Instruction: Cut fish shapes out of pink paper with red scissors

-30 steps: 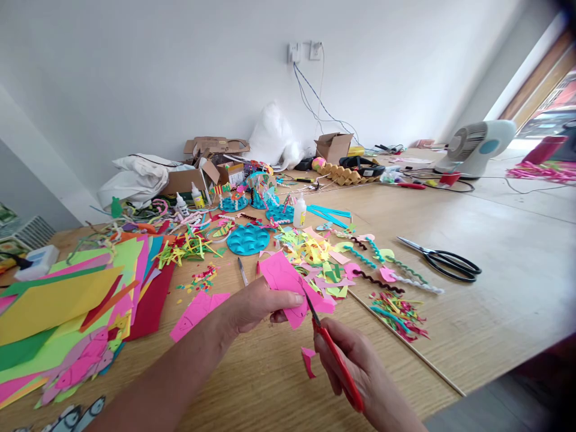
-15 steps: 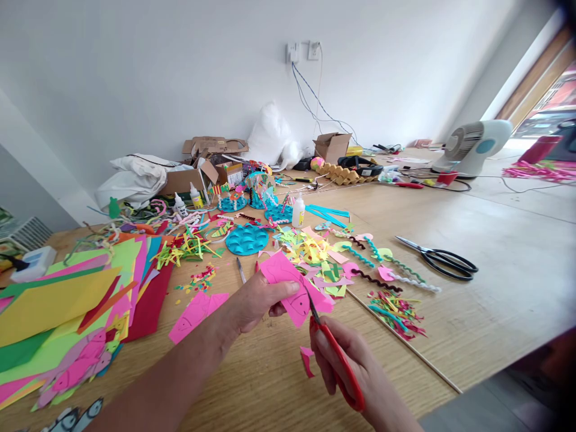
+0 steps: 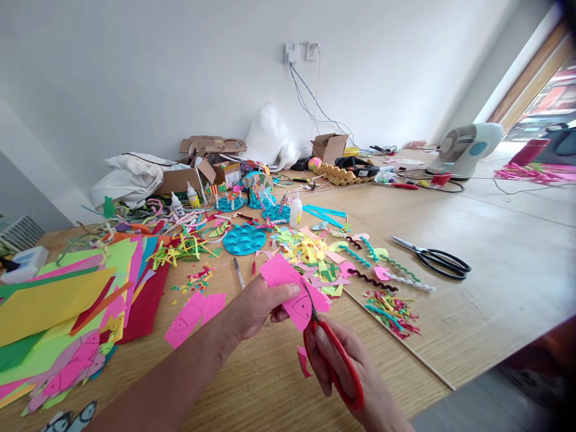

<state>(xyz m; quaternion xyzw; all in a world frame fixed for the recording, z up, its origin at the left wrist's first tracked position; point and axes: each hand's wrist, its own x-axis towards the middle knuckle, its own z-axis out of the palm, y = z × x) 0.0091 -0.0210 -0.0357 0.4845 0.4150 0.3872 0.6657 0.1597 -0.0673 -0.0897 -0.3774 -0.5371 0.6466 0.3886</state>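
My left hand [image 3: 265,303] pinches a piece of pink paper [image 3: 301,311] between thumb and fingers; a fish outline with an eye is drawn on it. In my right hand [image 3: 348,360] are red-handled scissors [image 3: 355,384], their blades at the paper's right side beside the drawn line. A small pink scrap [image 3: 303,361] lies on the table below the blades. Left of my left forearm lie more pink pieces [image 3: 191,318], one with a fish drawn on it. Cut-out paper fish [image 3: 67,375] overlap at the lower left.
Coloured paper sheets [image 3: 58,300] are stacked at the left. Ahead lie a blue scalloped disc [image 3: 244,239], yellow paper scraps [image 3: 308,247] and a glue bottle [image 3: 296,211]. To the right are black-handled scissors [image 3: 443,263], a thin wooden stick [image 3: 405,342] and a white fan [image 3: 470,150].
The red scissors' handles have spread wider apart, with the blades still at the paper's edge. The whole view has shifted slightly. My left hand keeps its hold on the pink paper.
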